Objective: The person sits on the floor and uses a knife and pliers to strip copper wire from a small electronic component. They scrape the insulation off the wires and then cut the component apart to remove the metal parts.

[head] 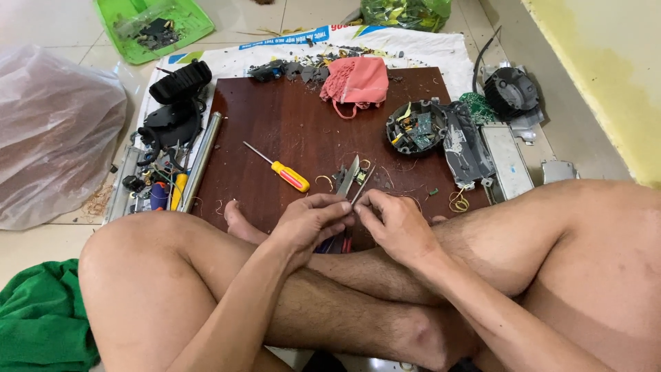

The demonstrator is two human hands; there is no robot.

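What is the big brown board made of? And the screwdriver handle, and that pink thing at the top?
The brown board looks like dark wood or wood veneer with a smooth, slightly glossy finish; faint grain shows. The screwdriver handle seems hard plastic, shiny yellow with a red end, and its thin shaft looks like metal. The pink thing appears to be soft cloth, since it lies crumpled and folded.

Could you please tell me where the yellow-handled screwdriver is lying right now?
In the head view, the yellow-handled screwdriver lies loose on the wooden board, left of centre, just beyond the left hand.
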